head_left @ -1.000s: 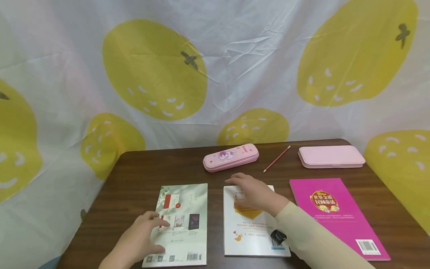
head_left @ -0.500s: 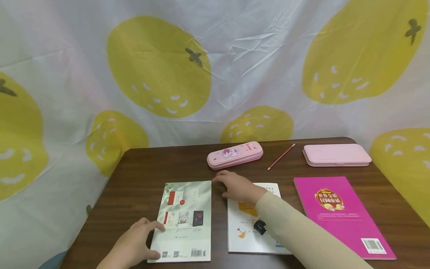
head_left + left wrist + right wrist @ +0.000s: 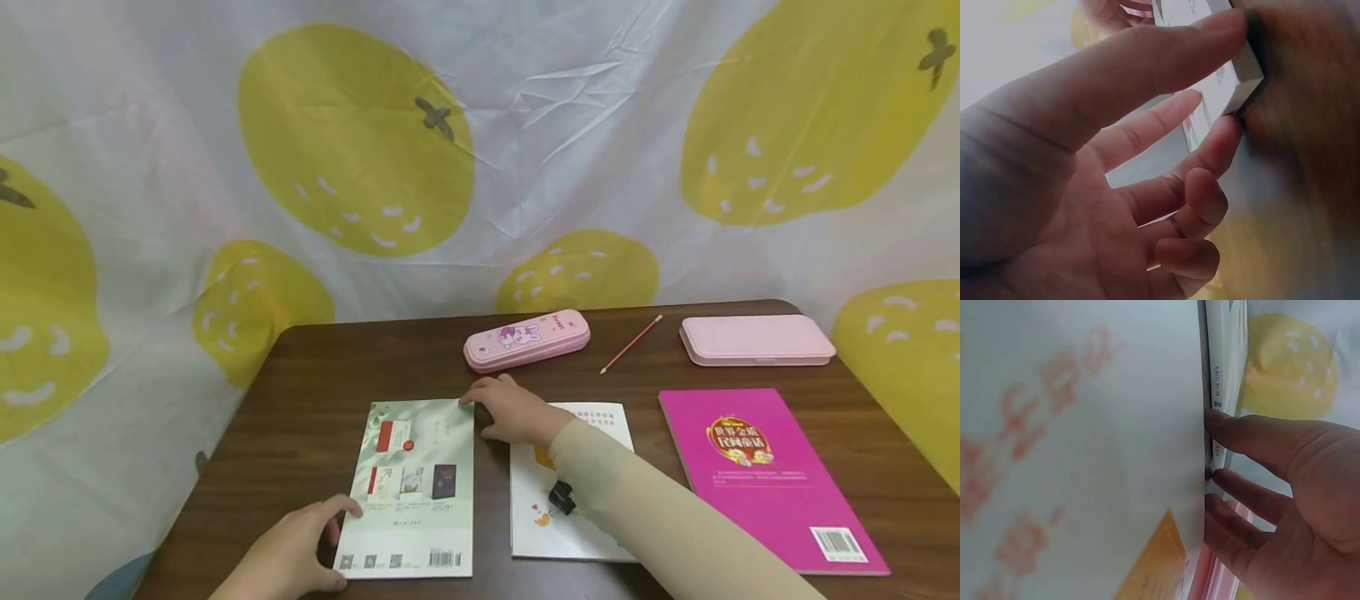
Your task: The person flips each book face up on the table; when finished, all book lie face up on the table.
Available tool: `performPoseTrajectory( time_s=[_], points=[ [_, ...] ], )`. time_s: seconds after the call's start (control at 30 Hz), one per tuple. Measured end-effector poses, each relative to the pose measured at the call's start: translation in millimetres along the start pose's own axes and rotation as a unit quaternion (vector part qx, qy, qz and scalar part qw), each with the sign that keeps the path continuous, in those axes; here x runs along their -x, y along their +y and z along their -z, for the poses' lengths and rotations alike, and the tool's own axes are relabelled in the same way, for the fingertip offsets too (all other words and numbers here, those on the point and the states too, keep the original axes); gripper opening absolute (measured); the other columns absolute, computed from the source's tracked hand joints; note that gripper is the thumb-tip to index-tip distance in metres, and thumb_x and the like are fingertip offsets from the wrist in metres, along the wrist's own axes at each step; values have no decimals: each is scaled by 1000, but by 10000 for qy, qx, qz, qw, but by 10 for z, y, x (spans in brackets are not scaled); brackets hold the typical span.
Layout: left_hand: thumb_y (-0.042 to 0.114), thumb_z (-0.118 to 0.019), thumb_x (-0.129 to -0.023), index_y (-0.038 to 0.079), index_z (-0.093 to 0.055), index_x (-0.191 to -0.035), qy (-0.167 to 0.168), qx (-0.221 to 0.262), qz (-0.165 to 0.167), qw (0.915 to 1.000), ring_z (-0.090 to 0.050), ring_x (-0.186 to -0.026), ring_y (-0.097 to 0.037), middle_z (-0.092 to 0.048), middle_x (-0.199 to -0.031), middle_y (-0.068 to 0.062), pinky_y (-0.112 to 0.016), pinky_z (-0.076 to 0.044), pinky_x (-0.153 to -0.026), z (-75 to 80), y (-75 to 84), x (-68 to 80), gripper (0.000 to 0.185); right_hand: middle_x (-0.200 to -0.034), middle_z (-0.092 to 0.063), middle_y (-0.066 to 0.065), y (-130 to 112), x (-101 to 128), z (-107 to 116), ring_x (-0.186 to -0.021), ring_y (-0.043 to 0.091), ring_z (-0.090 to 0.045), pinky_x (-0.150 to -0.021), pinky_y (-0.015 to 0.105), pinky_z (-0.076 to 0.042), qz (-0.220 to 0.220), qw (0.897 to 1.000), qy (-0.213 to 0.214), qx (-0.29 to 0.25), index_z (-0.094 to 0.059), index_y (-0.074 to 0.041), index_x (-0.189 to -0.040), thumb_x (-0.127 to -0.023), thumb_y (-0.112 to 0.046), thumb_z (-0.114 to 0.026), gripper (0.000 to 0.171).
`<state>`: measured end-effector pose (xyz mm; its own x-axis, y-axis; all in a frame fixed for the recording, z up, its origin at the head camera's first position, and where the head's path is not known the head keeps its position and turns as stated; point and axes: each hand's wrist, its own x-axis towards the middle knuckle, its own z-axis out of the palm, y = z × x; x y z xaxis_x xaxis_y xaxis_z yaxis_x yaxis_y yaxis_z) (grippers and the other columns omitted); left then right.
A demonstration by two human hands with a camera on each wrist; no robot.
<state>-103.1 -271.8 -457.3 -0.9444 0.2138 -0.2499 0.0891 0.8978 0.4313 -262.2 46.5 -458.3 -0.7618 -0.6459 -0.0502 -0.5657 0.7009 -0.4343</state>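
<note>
A pale green book [image 3: 416, 537] lies back cover up on the table's left side. My left hand [image 3: 288, 546] rests at its lower left corner, with the thumb at the bottom edge and the index finger on the left edge. At the upper right corner of that book is my right hand [image 3: 517, 412], its index fingertip touching the corner. In the right wrist view the right thumb [image 3: 1254, 437] lies against the spine of the book [image 3: 1217, 381]. A white book [image 3: 528, 537] lies under my right forearm, which hides part of it.
A magenta book [image 3: 757, 508] lies to the right. Behind are a pink rabbit-print pencil case [image 3: 528, 342], a red pencil [image 3: 630, 346] and a plain pink case [image 3: 757, 342]. A lemon-print curtain [image 3: 420, 183] hangs beyond the dark wooden table [image 3: 330, 367].
My right hand has moved left from over the white book to the green book's upper right corner. My left hand has drawn back and down from its cover to its lower left corner.
</note>
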Motion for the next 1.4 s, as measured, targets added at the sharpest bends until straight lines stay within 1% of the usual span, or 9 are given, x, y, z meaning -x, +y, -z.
performPoseTrajectory(
  time_s=[0.33, 0.43, 0.63, 0.77, 1.0, 1.1, 1.23, 1.33, 1.4],
  points=[
    [15, -98, -57, 25, -64, -120, 10, 171, 73, 9998, -48, -72, -13, -54, -88, 6, -28, -38, -63, -19, -9, 2, 72, -139, -61, 11, -14, -68, -25, -130, 30, -53, -113, 43, -44, -4, 9998, 5, -194, -73, -13, -124, -88, -6, -81, 38],
    [15, -98, -57, 25, -66, -120, 4, 202, 102, 9997, -47, -70, -12, -55, -87, 7, -27, -38, -62, -16, -5, 12, 71, -134, -62, 11, -20, -80, -43, -127, 30, -54, -111, 44, -45, -21, 9994, 116, -322, -75, -13, -120, -86, -3, -81, 36],
    [12, -98, -57, 25, -70, -119, -21, 324, 467, 9984, -48, -72, -15, -55, -86, 6, -28, -38, -62, -11, 27, 13, 69, -125, -62, 10, -22, -96, -49, -119, 27, -55, -104, 43, -49, 4, 9987, 441, -251, -76, -15, -115, -82, -4, -85, 35],
    [10, -98, -57, 24, -71, -118, -56, 282, 646, 9975, -49, -74, -16, -55, -85, 6, -30, -38, -64, -9, 45, 1, 69, -125, -65, 7, -14, -76, -28, -123, 27, -58, -106, 43, -49, -5, 9981, 585, -194, -76, -15, -112, -83, -11, -87, 32],
    [14, -98, -62, 23, -72, -118, -229, 19, 912, 9956, -50, -86, -17, -57, -88, 7, -36, -43, -72, -14, 41, -22, 62, -126, -66, 5, 1, -42, 22, -123, 27, -60, -109, 44, -47, 13, 9975, 599, -363, -75, -16, -112, -86, -20, -85, 29],
    [14, -98, -62, 24, -72, -113, -202, 26, 864, 9960, -50, -85, -16, -58, -87, 8, -35, -43, -72, -17, 22, -26, 58, -127, -66, 4, 14, -32, 28, -122, 26, -61, -108, 44, -47, -7, 9973, 598, -420, -75, -17, -113, -87, -22, -84, 28],
    [13, -97, -64, 24, -71, -111, -221, 209, 751, 9967, -49, -79, -16, -58, -86, 7, -30, -41, -66, -12, -22, -20, 55, -126, -67, 3, 31, -6, 33, -120, 25, -62, -105, 44, -49, 58, 9972, 662, -338, -75, -18, -115, -90, -25, -81, 27],
    [14, -96, -66, 23, -70, -113, -255, 290, 522, 9979, -47, -76, -16, -58, -86, 7, -26, -39, -63, -5, -74, -11, 55, -124, -67, 3, 34, 20, 44, -118, 24, -62, -103, 45, -50, 176, 9966, 752, -284, -74, -17, -114, -91, -26, -79, 25],
    [17, -96, -66, 23, -69, -112, -246, 254, 318, 9989, -47, -76, -15, -59, -86, 8, -25, -38, -63, 6, -112, -2, 53, -123, -67, 4, 33, 35, 53, -118, 24, -63, -102, 44, -50, 263, 9959, 817, -276, -74, -16, -113, -92, -26, -78, 24]
  ],
)
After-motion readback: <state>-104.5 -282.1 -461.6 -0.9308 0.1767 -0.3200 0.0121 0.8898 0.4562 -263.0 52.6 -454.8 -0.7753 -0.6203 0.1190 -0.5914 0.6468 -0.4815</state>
